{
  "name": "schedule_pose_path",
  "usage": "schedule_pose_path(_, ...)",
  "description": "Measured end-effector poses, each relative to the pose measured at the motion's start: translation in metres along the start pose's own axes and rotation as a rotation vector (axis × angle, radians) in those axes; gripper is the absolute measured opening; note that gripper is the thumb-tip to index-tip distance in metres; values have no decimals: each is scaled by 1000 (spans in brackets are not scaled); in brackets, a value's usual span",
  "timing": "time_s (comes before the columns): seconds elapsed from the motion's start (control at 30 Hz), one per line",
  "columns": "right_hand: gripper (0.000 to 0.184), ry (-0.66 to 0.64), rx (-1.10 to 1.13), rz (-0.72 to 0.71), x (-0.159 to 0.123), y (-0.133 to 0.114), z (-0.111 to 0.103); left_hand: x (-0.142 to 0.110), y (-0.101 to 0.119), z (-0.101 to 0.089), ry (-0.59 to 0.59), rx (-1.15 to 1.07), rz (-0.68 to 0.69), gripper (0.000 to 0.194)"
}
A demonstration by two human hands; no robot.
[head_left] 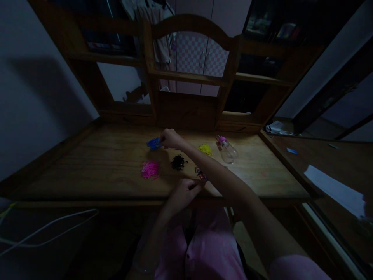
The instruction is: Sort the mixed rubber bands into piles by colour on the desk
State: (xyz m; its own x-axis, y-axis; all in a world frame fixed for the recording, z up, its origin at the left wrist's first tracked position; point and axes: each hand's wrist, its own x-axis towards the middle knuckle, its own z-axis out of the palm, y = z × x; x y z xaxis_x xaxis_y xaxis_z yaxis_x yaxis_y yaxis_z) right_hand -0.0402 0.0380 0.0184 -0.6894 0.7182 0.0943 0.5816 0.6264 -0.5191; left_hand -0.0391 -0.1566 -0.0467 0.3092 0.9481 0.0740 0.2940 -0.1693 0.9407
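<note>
My right hand (pixel 171 139) reaches across to the back left of the desk. Its fingers are pinched at the edge of a pile of thin blue pieces (pixel 153 144), and what lies between them is hidden. My left hand (pixel 184 191) rests near the front edge, with thumb and forefinger closed beside a small cluster of mixed-colour pieces (pixel 200 174), partly covered by my right forearm. Between the hands sits a pile of black loop-like pieces (pixel 178 162). A pink pile (pixel 150 170) is to their left. Right of the forearm is a yellow pile (pixel 205 149). The pieces' exact kind is too small to tell.
A clear bottle with a pink cap (pixel 228 151) is at the right of the wooden desk (pixel 110 171). A wooden shelf frame (pixel 186 77) rises at the back. White paper (pixel 335 189) lies on a surface to the right. A white cable (pixel 58 222) hangs at the left.
</note>
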Motion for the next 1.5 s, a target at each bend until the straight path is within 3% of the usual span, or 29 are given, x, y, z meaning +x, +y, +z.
schedule_pose_path(0.1, 18, 68, -39, -13, 10, -3, 3, 0, 1, 0, 0, -3, 4, 47)
schedule_pose_path(0.17, 27, 112, -35, -28, -2, 2, -9, -1, 4, 0, 2, 5, 9, 47)
schedule_pose_path(0.33, 18, 245, 20, -81, -76, 32, -67, -3, 11, 0, -17, -22, 13, 46)
schedule_pose_path(0.43, 15, 198, -41, -32, -132, 56, -87, -3, 10, 0, -22, -29, -5, 46)
schedule_pose_path(0.53, 15, 108, -101, -3, -178, 77, -85, -3, 8, 0, -12, -24, -11, 47)
schedule_pose_path(0.63, 29, 83, -133, -9, -203, 86, -70, -2, 7, 1, -8, -13, -8, 47)
schedule_pose_path(0.8, 24, 77, -97, 6, -206, 83, -46, -2, 7, 0, -10, -2, -14, 44)
schedule_pose_path(0.93, 13, 145, -80, 35, -203, 81, -38, -2, 6, 1, -2, -5, -14, 44)
schedule_pose_path(1.07, 10, 227, -8, 92, -207, 82, -45, -2, 2, 1, -14, -1, -16, 43)
schedule_pose_path(1.3, 18, 252, 142, 124, -213, 81, -70, -2, 1, 1, -23, 4, -3, 43)
schedule_pose_path(1.4, 15, 231, 115, 136, -213, 76, -71, -2, 2, 1, -13, 12, -12, 44)
schedule_pose_path(1.5, 12, 104, 20, 100, -213, 62, -66, -2, 6, 0, 1, 6, -7, 44)
